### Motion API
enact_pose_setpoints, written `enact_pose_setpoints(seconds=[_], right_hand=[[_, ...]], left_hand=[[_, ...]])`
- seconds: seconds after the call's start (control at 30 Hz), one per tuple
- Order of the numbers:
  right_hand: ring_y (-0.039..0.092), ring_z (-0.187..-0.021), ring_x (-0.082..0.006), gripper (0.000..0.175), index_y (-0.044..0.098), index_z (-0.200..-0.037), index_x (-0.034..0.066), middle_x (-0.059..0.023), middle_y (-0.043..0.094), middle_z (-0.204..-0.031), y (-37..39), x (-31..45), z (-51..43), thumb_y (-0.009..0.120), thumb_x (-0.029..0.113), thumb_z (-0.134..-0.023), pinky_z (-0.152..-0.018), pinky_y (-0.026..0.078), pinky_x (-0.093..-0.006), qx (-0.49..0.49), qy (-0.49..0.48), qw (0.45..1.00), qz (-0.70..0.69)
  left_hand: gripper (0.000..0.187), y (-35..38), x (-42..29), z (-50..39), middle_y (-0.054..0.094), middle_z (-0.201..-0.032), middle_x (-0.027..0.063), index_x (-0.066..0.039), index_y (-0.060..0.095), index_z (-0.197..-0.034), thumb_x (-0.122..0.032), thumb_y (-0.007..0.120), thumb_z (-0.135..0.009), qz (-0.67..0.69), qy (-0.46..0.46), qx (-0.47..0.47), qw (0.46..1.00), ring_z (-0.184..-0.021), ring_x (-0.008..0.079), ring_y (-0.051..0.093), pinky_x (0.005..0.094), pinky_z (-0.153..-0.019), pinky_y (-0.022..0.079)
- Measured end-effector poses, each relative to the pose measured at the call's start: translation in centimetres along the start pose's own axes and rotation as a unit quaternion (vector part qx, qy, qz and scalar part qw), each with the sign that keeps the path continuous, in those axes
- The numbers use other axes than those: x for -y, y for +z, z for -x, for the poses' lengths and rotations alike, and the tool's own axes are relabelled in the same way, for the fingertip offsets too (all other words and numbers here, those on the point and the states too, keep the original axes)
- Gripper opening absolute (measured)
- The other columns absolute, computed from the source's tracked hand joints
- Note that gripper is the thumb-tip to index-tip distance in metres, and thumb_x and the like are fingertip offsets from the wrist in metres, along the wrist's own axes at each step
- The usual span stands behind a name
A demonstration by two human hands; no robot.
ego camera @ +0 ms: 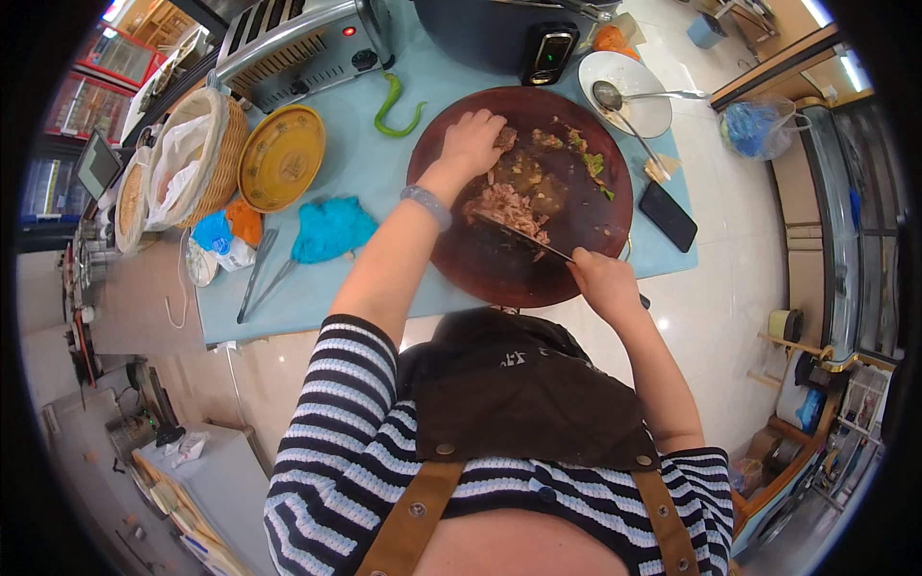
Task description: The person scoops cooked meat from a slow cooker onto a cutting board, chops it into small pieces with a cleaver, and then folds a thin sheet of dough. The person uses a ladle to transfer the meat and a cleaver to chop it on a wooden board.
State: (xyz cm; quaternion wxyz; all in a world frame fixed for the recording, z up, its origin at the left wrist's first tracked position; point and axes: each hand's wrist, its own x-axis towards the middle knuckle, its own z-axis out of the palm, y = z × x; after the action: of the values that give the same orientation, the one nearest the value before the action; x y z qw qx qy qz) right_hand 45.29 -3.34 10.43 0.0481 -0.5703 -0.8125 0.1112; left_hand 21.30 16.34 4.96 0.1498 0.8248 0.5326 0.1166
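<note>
A round, dark red-brown chopping board [576, 209] lies before me on the table. My left hand [472, 140] is at its upper left, with the fingers curled over a brown chunk of meat [507, 139]. Part of that chunk is hidden under the fingers. My right hand [609, 282], at the board's lower right edge, grips the handle of a kitchen knife [536, 245]. The blade points left and is seen nearly edge-on, against a heap of chopped meat [508, 207]. Bits of chopped green pepper [593, 164] and wet residue are spread over the upper right of the board.
A steel toaster [310, 57], a green chili pepper [392, 108] and a dark cooker [475, 36] stand or lie behind the board. A white bowl with spoons [648, 115] and a phone [668, 216] are at right. Leftward are a yellow plate [281, 158], blue cloth [335, 229] and tongs [258, 277].
</note>
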Motion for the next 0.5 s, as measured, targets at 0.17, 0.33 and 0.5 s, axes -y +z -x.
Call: enact_pose_setpoints(seconds=[0.17,0.33,0.5], right_hand=[[0.064,-0.068,-0.0384,0.02,0.051,-0.086,0.0047,-0.0165,0.065,-0.071,-0.1,1.1,-0.7,0.055,0.023,-0.092,-0.059,0.05,-0.0504,-0.038,0.106,0.992,-0.059],[0.064,-0.068,-0.0409,0.02,0.051,-0.087,0.0032,-0.02,0.064,-0.07,0.3,1.8,-2.2,0.053,0.022,-0.094,-0.061,0.05,-0.0516,0.019,0.1,0.994,-0.04],[0.064,-0.068,-0.0415,0.019,0.051,-0.088,0.0036,-0.0203,0.064,-0.071,0.4,2.9,-2.9,0.054,0.021,-0.093,-0.062,0.051,-0.0514,0.005,0.088,0.994,-0.056]], left_hand=[[0.055,-1.0,1.5,1.9,0.054,-0.12,0.0102,-0.013,0.055,-0.126,-0.02,0.072,-0.075,0.039,-0.004,-0.006,0.999,-0.116,0.0322,0.047,0.0418,-0.096,0.043],[0.048,-1.8,2.8,6.6,0.056,-0.117,0.0135,-0.008,0.057,-0.121,-0.017,0.072,-0.075,0.116,-0.033,-0.1,0.988,-0.113,0.0344,0.05,0.0412,-0.096,0.043],[0.034,-0.6,1.6,12.0,0.06,-0.108,0.0138,-0.006,0.063,-0.109,-0.015,0.069,-0.077,0.168,-0.137,-0.15,0.965,-0.108,0.0341,0.053,0.0404,-0.093,0.045]])
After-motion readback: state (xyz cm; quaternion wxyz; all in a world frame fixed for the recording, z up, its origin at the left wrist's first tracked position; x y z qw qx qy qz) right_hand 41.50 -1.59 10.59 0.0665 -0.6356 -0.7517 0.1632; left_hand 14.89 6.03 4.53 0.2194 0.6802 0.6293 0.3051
